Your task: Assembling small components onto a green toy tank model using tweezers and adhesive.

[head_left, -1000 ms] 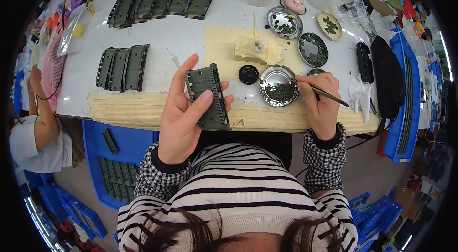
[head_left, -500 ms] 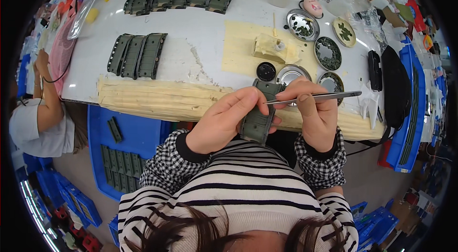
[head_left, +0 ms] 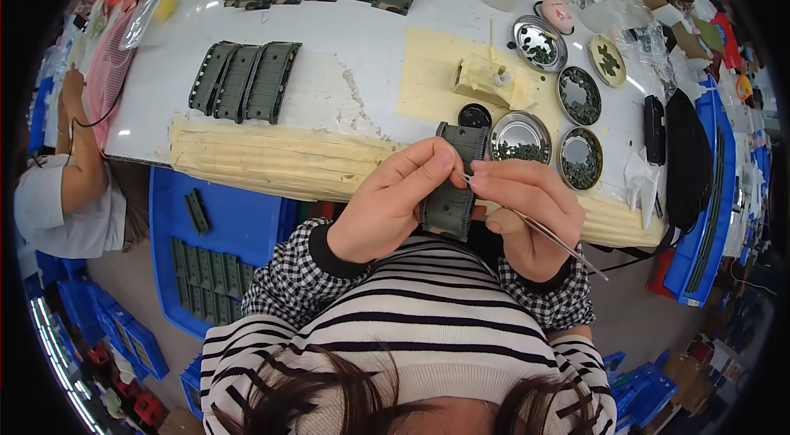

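Observation:
In my left hand (head_left: 380,203) I grip a dark green curved, ribbed plastic part (head_left: 447,211), held upright just off the table's padded front edge. My right hand (head_left: 539,209) is closed around metal tweezers (head_left: 553,239), their back end slanting down to the right. The tweezer tips meet my left thumb and fingertips in front of the green part; whether a tiny piece is between them is too small to tell. Just beyond my hands stands a round metal tin (head_left: 520,139) with small dark green pieces, beside a black round cap (head_left: 475,116).
More tins (head_left: 580,158) of green bits stand at the right, near a cream block (head_left: 485,79) on yellowish paper. Similar green parts lie in two groups (head_left: 245,81) at the left and back. A blue bin (head_left: 222,221) holds others below left. Another person's arm (head_left: 74,180) is at far left.
The tweezers have turned in my right hand: their back end pointed level to the right and now slants downward. My left hand keeps its hold on the green part. The view has shifted slightly.

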Motion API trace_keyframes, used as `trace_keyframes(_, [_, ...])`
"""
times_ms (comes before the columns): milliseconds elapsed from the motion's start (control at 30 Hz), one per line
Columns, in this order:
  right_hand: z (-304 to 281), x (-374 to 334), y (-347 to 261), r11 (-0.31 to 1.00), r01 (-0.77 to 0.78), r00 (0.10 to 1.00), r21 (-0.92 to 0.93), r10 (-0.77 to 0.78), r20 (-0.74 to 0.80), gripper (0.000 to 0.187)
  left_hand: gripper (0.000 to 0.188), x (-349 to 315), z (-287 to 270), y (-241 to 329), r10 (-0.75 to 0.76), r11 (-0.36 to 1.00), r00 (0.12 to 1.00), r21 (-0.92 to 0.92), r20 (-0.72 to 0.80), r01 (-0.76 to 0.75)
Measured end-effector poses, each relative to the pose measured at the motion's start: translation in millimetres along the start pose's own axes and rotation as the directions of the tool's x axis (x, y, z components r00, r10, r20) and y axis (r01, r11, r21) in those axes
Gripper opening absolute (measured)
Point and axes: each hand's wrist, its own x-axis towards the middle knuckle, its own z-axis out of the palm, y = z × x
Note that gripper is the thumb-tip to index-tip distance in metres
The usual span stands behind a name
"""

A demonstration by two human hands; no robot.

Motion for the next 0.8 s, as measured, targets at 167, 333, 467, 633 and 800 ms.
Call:
trace_keyframes(167, [1.0,-1.4,-0.6,0.992,-0.087,0.996,0.087,0.089,-0.014,0.026,0.028,-0.8,2.2,0.5,-0.002,1.000,1.000,-0.008,0.000,0.002])
trace_keyframes(333, [0.7,-0.6,-1.3,0.985,-0.119,0.993,0.128,0.121,-0.011,0.024,0.028,-1.4,0.1,0.0,0.014,0.999,0.999,0.049,0.030,-0.016])
trace_keyframes(467, [1.5,-1.0,-1.7,0.983,-0.122,0.992,0.137,0.125,-0.012,0.023,0.028,-1.1,-2.2,-3.0,0.027,0.997,1.000,0.074,0.013,-0.028])
trace_keyframes(633, [3.0,-1.2,0.1,0.984,-0.112,0.993,0.140,0.115,-0.015,0.018,0.028,-1.2,-3.8,-5.4,0.037,0.996,0.999,0.085,0.032,-0.039])
trace_keyframes(800, [4.2,-4.9,3.6,0.969,-0.172,0.974,0.177,0.194,-0.116,0.014,0.030,-3.7,3.3,4.2,0.020,1.000,1.000,0.008,0.019,-0.020])
